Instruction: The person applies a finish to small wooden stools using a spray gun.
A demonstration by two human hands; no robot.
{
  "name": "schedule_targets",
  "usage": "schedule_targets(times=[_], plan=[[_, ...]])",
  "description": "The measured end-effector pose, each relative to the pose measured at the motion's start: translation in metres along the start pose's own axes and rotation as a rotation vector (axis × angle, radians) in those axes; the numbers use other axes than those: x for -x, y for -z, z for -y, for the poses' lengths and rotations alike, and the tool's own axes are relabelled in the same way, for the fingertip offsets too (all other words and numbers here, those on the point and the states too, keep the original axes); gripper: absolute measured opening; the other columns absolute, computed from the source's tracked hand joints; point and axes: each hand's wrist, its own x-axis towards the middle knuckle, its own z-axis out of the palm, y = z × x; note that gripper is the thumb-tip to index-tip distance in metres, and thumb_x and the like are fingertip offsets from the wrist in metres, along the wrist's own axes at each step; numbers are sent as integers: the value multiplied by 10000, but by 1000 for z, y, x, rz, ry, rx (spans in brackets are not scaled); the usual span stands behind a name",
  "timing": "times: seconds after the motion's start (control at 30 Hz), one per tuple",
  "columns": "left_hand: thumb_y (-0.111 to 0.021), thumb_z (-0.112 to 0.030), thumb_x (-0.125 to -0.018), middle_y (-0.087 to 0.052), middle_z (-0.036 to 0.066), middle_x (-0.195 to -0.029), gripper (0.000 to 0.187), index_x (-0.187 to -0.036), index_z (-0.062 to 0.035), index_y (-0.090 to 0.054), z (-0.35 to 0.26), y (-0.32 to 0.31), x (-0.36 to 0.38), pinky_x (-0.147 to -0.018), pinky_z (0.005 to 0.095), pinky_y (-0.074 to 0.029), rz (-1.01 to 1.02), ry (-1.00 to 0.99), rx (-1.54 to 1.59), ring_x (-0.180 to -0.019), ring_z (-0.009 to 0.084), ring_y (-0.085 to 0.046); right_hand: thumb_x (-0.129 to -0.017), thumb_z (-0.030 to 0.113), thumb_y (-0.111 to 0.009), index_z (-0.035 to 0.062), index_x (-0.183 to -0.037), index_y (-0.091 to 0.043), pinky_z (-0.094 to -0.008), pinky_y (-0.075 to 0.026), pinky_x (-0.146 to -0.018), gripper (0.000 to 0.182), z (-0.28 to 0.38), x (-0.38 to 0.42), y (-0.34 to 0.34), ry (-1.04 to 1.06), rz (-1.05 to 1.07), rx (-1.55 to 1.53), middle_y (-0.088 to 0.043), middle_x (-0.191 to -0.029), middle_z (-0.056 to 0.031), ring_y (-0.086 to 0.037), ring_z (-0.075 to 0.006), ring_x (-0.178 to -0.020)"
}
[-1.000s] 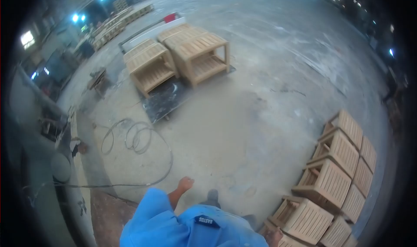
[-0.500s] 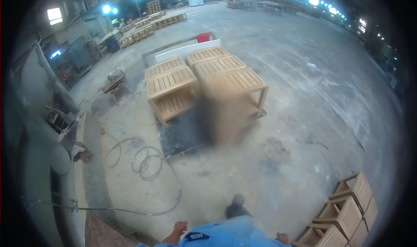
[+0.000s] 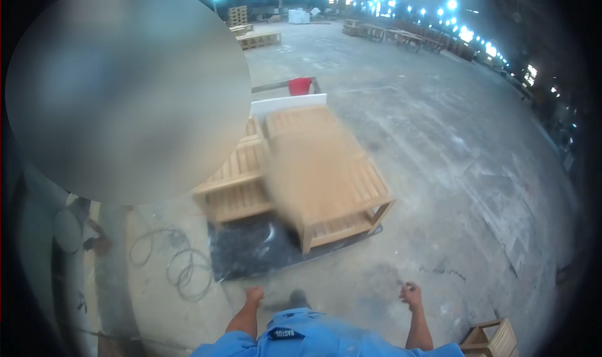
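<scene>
The left hand (image 3: 254, 295) and right hand (image 3: 411, 295) hold nothing visible; whether clenched, I cannot tell. Ahead, wooden tables (image 3: 354, 191) stand in 2 tight rows on a black trolley (image 3: 244, 256), probably saving space.

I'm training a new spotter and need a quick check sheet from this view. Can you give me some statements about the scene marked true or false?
1. Slatted wooden tables stand on a black base. True.
2. Both hands are gripping a table. False: the left hand and right hand are both apart from the tables.
3. A coiled hose or cable lies on the floor, left of the base in the picture. True.
4. The wearer's shirt is red. False: the shirt is blue.
5. Another wooden piece shows at the picture's lower right. True.
</scene>
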Motion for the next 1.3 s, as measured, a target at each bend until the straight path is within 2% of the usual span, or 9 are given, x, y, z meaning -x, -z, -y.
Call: schedule_targets(times=[0.13,0.3,0.43,0.57,0.67,0.87,0.93,0.97,1.3], plan=[[-635,-332,-852,-684,170,-809,338,-844,-2,-708,-72,-38,-109,-723,428,-497,-66,-372,-105,-757,319,-642,-874,286,-713,-30,-1224,-594,-330,-543,-500,486,27,-30,-50,-132,88,27,-686,-835,-139,-680,-207,-653],[-644,-414,-862,-635,261,-1211,633,-1261,72,-576,-262,-176,-134,-975,374,-464,-53,-326,-144,-1161,359,-605,-844,335,-726,-52,-1210,-601,-339,-541,-530,546,115,-187,-20,-75,-1,154,-696,-844,-160,-687,-221,-667],[-669,-463,-848,-558,280,-1324,808,-1399,73,-420,-427,-263,-134,-1034,386,-423,-39,-376,-13,-1250,352,-546,-823,407,-700,-72,-1212,-596,-383,-556,-703,625,224,-410,-28,232,-106,397,-705,-870,-231,-706,-301,-774],[-703,-501,-820,-597,270,-1263,803,-1336,70,-474,-418,-332,-144,-1013,394,-439,-199,-232,-226,-1213,351,-575,-814,489,-667,-74,-1204,-600,-404,-526,-860,688,287,-524,-17,320,-119,562,-694,-968,-284,-688,-376,-964],[-694,-399,-862,-661,187,-1182,586,-1245,29,-574,-411,-353,-160,-923,373,-495,-182,-211,-197,-1076,264,-639,-805,542,-670,-85,-1208,-594,-411,-523,-866,749,330,-564,-29,136,74,508,-679,-1009,-300,-679,-378,-991],[-687,-427,-872,-687,164,-1121,576,-1236,12,-608,-426,-317,-126,-880,375,-516,-184,-228,97,-1017,251,-665,-906,546,-594,-146,-1188,-586,-399,-548,-834,748,326,-679,-170,260,312,219,-700,-1026,-239,-699,-300,-936],[-693,-495,-848,-680,189,-1134,640,-1214,25,-619,-377,-325,-167,-864,398,-523,-158,-206,123,-1027,282,-666,-947,527,-550,-122,-1178,-615,-383,-552,-833,692,361,-658,-149,57,558,109,-699,-1053,-214,-700,-295,-926],[-699,-564,-810,-669,228,-1138,733,-1210,44,-612,-416,-328,-121,-877,422,-518,-275,-109,88,-1043,320,-660,-938,513,-593,-146,-1199,-593,-403,-564,-799,708,381,-639,-143,-2,615,27,-679,-1108,-239,-699,-322,-929],[-669,-693,-742,-681,228,-1095,873,-1156,74,-634,-259,-261,68,-859,382,-510,-425,-13,352,-1016,317,-663,-931,443,-638,-116,-1148,-606,-394,-561,-795,600,378,-383,-159,96,803,120,-685,-1037,-202,-682,-293,-896]])
